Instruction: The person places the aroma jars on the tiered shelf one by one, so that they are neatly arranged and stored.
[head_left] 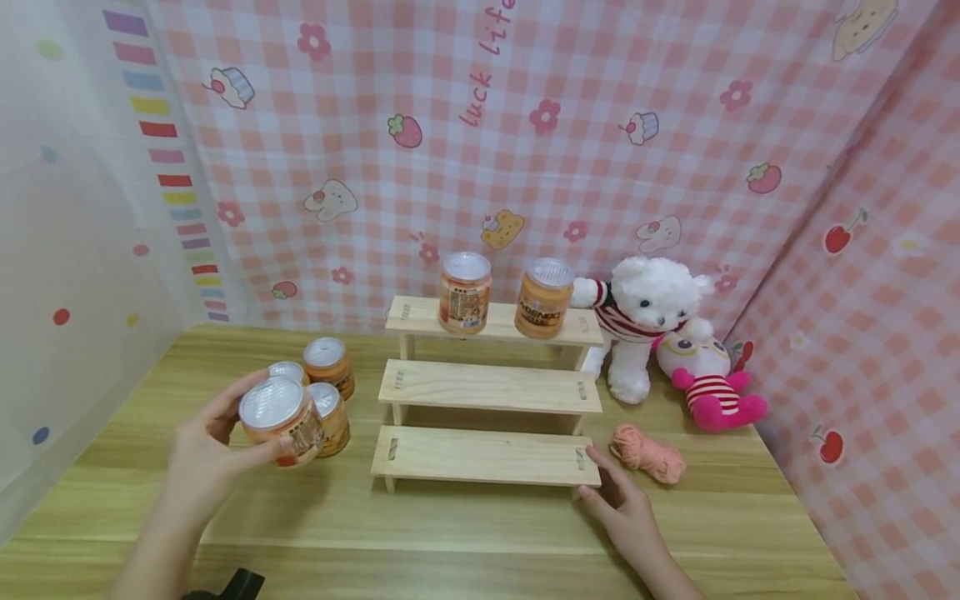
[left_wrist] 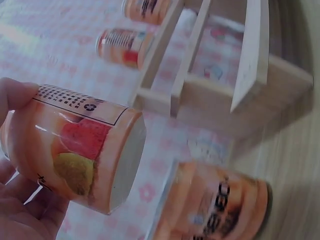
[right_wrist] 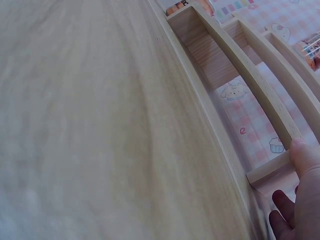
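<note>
My left hand [head_left: 217,454] grips an orange-labelled can [head_left: 281,421] by its sides, thumb in front. In the left wrist view this can [left_wrist: 80,145] is tilted, its label bearing red and yellow pictures and its pale base showing. Close behind it, several similar cans [head_left: 327,367] stand on the table, partly hidden by the held one. My right hand [head_left: 618,508] holds the front right corner of a three-step wooden shelf [head_left: 487,457], the thumb at the board's front edge. On the shelf's top step stand two more orange cans, one left [head_left: 465,300] and one right [head_left: 543,304].
Right of the shelf lie a bundle of peach yarn [head_left: 648,454] and a pink plush toy [head_left: 712,396]. A white plush bear [head_left: 648,304] sits behind them. Checked cloth [head_left: 450,183] hangs along the back and right. A black object [head_left: 232,586] shows at the table's near edge.
</note>
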